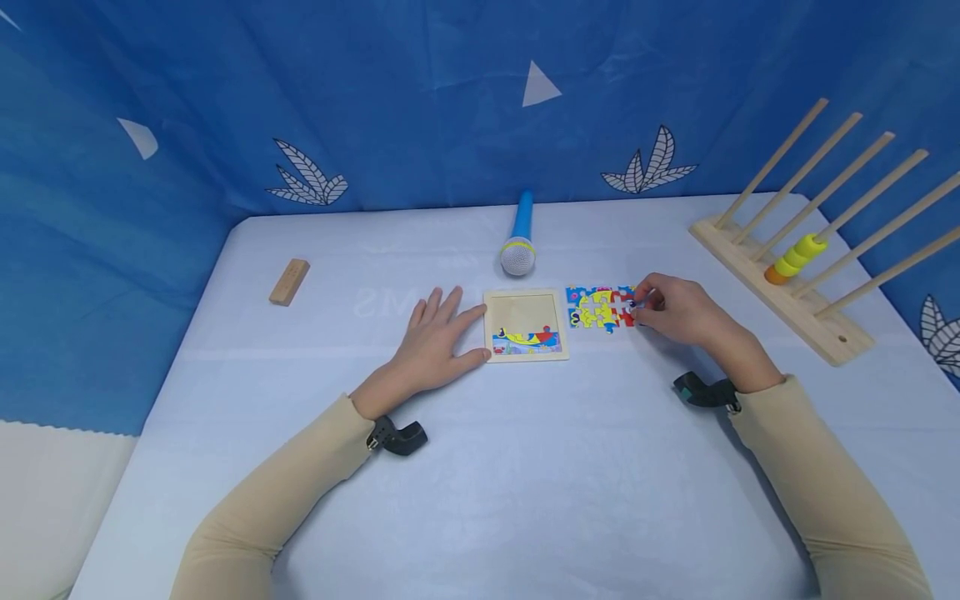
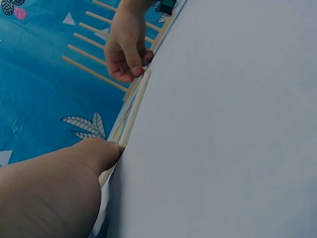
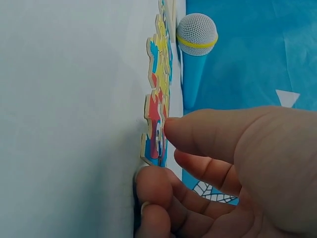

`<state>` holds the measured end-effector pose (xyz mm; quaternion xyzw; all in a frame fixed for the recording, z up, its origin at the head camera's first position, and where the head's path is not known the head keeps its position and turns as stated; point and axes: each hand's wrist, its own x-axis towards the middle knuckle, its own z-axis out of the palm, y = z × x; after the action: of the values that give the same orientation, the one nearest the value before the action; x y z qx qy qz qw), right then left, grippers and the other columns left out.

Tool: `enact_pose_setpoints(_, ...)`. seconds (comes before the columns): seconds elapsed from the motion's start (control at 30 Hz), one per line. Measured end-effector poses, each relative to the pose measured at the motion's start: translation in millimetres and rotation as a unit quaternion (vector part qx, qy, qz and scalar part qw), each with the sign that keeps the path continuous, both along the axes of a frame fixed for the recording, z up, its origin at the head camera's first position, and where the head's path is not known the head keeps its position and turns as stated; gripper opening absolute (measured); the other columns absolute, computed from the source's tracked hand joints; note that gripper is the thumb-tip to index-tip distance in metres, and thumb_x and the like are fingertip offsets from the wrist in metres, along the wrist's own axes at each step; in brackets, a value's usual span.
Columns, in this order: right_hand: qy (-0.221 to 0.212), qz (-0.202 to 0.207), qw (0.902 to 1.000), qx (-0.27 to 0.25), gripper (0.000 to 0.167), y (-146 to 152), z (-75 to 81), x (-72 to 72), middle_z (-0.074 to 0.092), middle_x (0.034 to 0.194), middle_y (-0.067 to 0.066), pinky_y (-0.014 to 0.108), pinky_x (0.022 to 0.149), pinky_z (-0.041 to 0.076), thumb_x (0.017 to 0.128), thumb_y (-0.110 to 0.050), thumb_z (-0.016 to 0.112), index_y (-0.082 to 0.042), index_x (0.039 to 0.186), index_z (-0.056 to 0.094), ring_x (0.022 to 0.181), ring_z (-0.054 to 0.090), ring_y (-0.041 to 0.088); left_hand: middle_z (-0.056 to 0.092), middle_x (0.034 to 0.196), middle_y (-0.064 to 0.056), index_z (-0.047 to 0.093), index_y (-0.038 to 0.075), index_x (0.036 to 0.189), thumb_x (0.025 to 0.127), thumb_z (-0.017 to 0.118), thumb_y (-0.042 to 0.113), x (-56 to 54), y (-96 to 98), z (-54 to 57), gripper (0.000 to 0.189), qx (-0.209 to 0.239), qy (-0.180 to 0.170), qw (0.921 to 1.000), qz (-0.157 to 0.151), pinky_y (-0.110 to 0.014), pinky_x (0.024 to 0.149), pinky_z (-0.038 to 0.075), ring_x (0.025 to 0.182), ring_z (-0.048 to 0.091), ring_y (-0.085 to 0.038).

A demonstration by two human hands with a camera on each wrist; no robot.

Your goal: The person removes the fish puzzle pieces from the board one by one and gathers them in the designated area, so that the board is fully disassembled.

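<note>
A square wooden puzzle tray (image 1: 527, 366) lies mid-table, its lower part filled with a colourful strip of pieces and its upper part bare wood. My left hand (image 1: 435, 346) rests flat with spread fingers, thumb and index finger touching the tray's left edge; the thumb (image 2: 101, 153) shows against that rim in the left wrist view. To the right of the tray lies a joined block of jigsaw pieces (image 1: 596, 308) in yellow, red and blue. At its right end my right hand (image 1: 678, 308) pinches a puzzle piece (image 3: 157, 141) between thumb and fingers; the fingers partly hide it.
Behind the tray lies a toy microphone (image 1: 518, 257) with a blue handle. A small wooden block (image 1: 288, 282) sits at the far left. On the right stands a wooden peg rack (image 1: 780, 292) with tall rods and yellow and orange beads on one rod. A blue curtain (image 1: 450, 100) hangs behind.
</note>
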<state>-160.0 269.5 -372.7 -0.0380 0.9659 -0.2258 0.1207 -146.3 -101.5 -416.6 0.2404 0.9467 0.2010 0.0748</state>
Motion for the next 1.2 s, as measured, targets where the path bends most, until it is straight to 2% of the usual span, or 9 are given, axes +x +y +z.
enact_pose_setpoints(0.4, -0.001, 0.008, 1.0, -0.001, 0.025, 0.2, 2.1, -1.1, 0.061, 0.098, 0.018, 0.031, 0.065, 0.044, 0.095, -0.016, 0.066, -0.001, 0.114, 0.059, 0.084, 0.054, 0.028, 0.019, 0.17, -0.019, 0.041, 0.02, 0.158, 0.095, 0.06, 0.051, 0.3, -1.1, 0.6, 0.073, 0.003, -0.001, 1.0, 0.001, -0.066, 0.125, 0.005, 0.159, 0.006, -0.046)
enact_pose_setpoints(0.63, 0.006, 0.01, 0.9998, -0.015, 0.031, 0.7, 18.0, -2.9, 0.063, 0.106, 0.022, 0.03, 0.065, 0.049, 0.097, -0.021, 0.067, -0.002, 0.119, 0.058, 0.085, 0.058, 0.028, 0.02, 0.17, -0.02, 0.041, 0.02, 0.157, 0.095, 0.06, 0.052, 0.5, -0.4, 0.2, 0.072, 0.005, 0.002, 1.0, -0.001, -0.066, 0.125, 0.007, 0.158, 0.006, -0.047)
enact_pose_setpoints(0.83, 0.026, 0.046, 0.9982, -0.031, 0.029, -34.5, 28.7, -6.0, 0.066, 0.105, 0.019, 0.031, 0.065, 0.05, 0.096, -0.017, 0.067, -0.002, 0.12, 0.059, 0.079, 0.059, 0.026, 0.019, 0.17, -0.02, 0.041, 0.02, 0.158, 0.095, 0.06, 0.052, 1.7, -1.1, -0.5, 0.073, 0.001, -0.001, 1.0, 0.001, -0.066, 0.125, 0.006, 0.158, 0.006, -0.046)
enact_pose_setpoints(1.07, 0.009, 0.119, 0.9921, -0.039, 0.031, -86.3, 26.9, -12.0, 0.069, 0.106, 0.016, 0.03, 0.07, 0.053, 0.096, -0.016, 0.068, -0.004, 0.124, 0.061, 0.083, 0.06, 0.025, 0.018, 0.17, -0.019, 0.04, 0.021, 0.158, 0.095, 0.059, 0.052, 1.4, -0.8, 0.2, 0.073, 0.001, -0.01, 0.9999, 0.001, -0.066, 0.125, 0.005, 0.159, 0.005, -0.046)
enact_pose_setpoints(1.2, -0.006, 0.145, 0.9883, -0.047, 0.032, -111.2, 27.0, -12.0, 0.07, 0.108, 0.014, 0.031, 0.074, 0.055, 0.097, -0.018, 0.067, -0.006, 0.126, 0.062, 0.086, 0.062, 0.025, 0.018, 0.171, -0.019, 0.04, 0.021, 0.158, 0.096, 0.059, 0.052, 0.7, -0.8, 1.3, 0.072, -0.005, -0.008, 1.0, 0.001, -0.066, 0.125, 0.005, 0.159, 0.005, -0.046)
